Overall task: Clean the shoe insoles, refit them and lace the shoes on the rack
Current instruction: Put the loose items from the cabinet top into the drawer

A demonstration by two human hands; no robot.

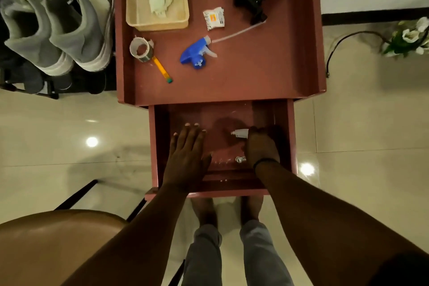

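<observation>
Two grey sneakers [55, 28] stand side by side on a dark rack [27, 86] at the upper left, their laces loosely bunched. An open drawer [222, 183] juts out of the reddish table [267, 72]. My left hand [185, 158] lies flat with straight fingers inside the drawer on its left side. My right hand [261, 146] reaches into the drawer's right side and grips a small white nozzle-tipped bottle [240, 133]. No insoles are visible.
On the table lie a beige tray [139, 18] holding a crumpled cloth [160, 2], a tape roll [140, 49], an orange-handled tool [161, 68], a blue spray trigger [197, 52], a white sachet [214, 18] and a black clamp [253, 0]. A chair [58, 239] stands at lower left.
</observation>
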